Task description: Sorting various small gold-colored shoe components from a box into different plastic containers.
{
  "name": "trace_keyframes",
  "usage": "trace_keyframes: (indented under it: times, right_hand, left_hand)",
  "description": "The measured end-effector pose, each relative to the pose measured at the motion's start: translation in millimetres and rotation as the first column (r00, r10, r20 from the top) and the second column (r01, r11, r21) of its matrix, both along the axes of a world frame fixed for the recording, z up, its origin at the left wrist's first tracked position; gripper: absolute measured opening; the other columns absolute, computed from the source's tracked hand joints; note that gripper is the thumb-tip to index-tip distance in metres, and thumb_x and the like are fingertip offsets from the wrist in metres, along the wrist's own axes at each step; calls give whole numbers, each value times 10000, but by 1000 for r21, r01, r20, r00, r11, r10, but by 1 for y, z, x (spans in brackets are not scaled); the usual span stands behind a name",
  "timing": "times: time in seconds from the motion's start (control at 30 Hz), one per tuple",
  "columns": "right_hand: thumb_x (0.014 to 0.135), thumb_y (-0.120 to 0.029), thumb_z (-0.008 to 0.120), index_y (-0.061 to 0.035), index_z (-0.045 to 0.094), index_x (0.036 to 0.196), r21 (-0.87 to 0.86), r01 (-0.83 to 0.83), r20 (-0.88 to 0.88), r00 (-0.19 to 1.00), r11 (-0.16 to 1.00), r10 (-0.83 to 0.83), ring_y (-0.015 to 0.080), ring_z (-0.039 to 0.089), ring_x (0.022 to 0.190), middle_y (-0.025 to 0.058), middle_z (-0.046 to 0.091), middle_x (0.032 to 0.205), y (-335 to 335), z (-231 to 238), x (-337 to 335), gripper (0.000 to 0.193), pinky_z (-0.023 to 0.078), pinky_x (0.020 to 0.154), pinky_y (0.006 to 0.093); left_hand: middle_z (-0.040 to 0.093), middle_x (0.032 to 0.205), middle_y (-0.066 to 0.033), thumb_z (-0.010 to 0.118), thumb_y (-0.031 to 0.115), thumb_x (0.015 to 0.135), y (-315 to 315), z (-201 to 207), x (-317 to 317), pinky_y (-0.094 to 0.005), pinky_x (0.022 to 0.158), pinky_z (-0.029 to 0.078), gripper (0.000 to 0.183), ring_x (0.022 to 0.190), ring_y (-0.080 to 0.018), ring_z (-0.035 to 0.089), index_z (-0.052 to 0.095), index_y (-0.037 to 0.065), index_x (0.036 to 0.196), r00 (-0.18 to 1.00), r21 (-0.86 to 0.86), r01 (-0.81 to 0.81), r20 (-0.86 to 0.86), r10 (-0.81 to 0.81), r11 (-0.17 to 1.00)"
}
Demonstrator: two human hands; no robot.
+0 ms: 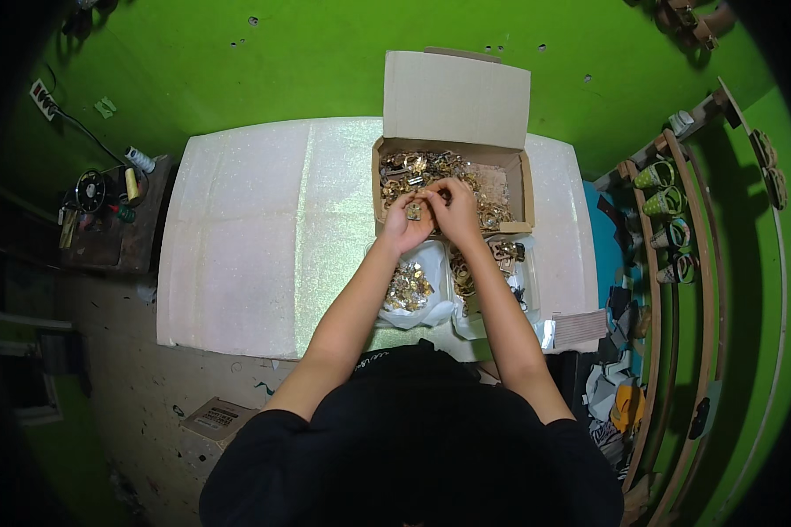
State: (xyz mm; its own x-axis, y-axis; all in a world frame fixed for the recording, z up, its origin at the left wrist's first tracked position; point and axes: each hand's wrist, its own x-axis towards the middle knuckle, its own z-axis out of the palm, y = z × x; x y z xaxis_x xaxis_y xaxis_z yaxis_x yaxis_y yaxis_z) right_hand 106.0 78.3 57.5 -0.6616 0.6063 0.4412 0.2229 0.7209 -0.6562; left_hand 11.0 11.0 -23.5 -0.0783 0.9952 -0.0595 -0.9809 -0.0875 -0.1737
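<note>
My left hand (405, 230) is cupped, palm up, over the near side of an open cardboard box (523, 189). A small gold-coloured metal piece (413, 212) shows in its curled fingers. Beside it my right hand (457, 212) is closed in a pinch, its fingertips meeting those of the left; what they grip is too small to make out. Gold and dark metal pieces (431, 164) fill much of the box. Below the hands, a white-lined container (439, 312) holds small gold and silver pieces (407, 288). My right forearm partly covers a second white container (468, 328) with larger metal pieces.
The box's lid (457, 98) stands up towards the green wall. Everything rests on a table with a shiny pale cover (246, 237). A grey ridged piece (580, 328) lies at its right corner. To the right is a wooden rack (655, 290) with sandals; at left, a dark stand (105, 237) with thread spools.
</note>
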Motion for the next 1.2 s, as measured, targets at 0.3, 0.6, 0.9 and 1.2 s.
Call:
trace_keyframes:
  times: [0.3, 0.6, 0.9, 1.2]
  right_hand:
    - [777, -19, 550, 28, 551, 943, -777, 3, -195, 949, 629, -246, 75, 526, 636, 38, 558, 744, 3, -11, 72, 173, 420, 528, 186]
    - [748, -54, 579, 20, 610, 869, -621, 304, 141, 950, 722, -279, 101, 545, 586, 53, 594, 672, 9, -49, 150, 145, 444, 554, 221]
    - [702, -41, 568, 15, 628, 831, -362, 357, 377, 901, 861, -215, 186, 601, 637, 129, 627, 718, 3, -46, 146, 152, 467, 630, 277]
    - [709, 21, 530, 10, 615, 831, -273, 337, 328, 913, 901, -242, 194, 579, 578, 137, 607, 660, 25, -33, 144, 149, 462, 587, 295]
  left_hand:
    - [298, 1330, -164, 244, 214, 857, -3, 30, 6, -392, 996, 289, 471, 1235, -273, 294, 300, -11, 1267, 986, 43, -13, -167, 20, 999]
    - [334, 1303, -182, 246, 208, 855, -1, 30, 6, -417, 985, 304, 455, 1215, -285, 324, 343, -27, 1232, 994, 48, -1, -110, 6, 999]
    - [348, 1294, -180, 251, 203, 850, -3, 29, 6, -416, 991, 298, 449, 1211, -286, 331, 359, -24, 1222, 995, 51, 3, -100, 2, 999]
    - [308, 1327, -155, 252, 205, 845, -4, 32, 6, -407, 989, 299, 476, 1239, -270, 288, 300, -7, 1270, 994, 34, 3, -114, 0, 999]
